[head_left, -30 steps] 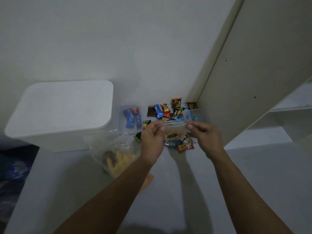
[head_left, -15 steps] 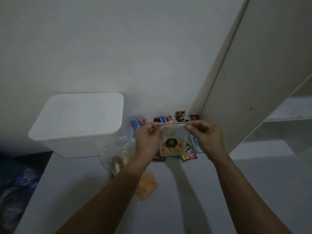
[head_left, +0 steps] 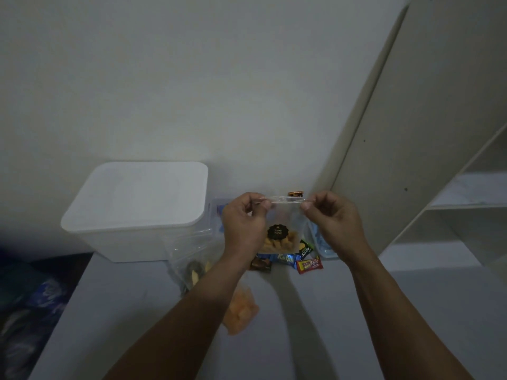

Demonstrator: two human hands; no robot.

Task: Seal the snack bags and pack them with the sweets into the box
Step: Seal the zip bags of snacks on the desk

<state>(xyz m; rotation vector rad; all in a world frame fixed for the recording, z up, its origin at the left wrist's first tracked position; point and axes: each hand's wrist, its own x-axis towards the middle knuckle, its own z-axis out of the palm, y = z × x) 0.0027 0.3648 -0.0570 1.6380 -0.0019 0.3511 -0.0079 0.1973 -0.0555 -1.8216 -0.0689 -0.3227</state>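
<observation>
I hold a small clear snack bag [head_left: 282, 237] upright in the air; it has a black round label and yellow snacks in its bottom. My left hand [head_left: 242, 223] pinches the left end of its top strip and my right hand [head_left: 333, 220] pinches the right end. Wrapped sweets [head_left: 308, 264] lie on the table beneath and behind the bag, partly hidden by it. A white box with its lid on [head_left: 137, 212] stands at the left. A larger clear snack bag [head_left: 192, 259] leans beside the box, and an orange snack bag [head_left: 241, 311] lies under my left forearm.
The grey table [head_left: 301, 338] meets a white wall behind. A tall cabinet panel [head_left: 411, 133] and open shelves [head_left: 466, 204] stand on the right. A clear tub [head_left: 319, 239] sits behind my right hand. Dark patterned fabric [head_left: 27, 311] lies off the table's left edge.
I lifted the small bag from over the sweets and turned it upright. Both hands slid apart to the ends of its top strip. The view tilted up.
</observation>
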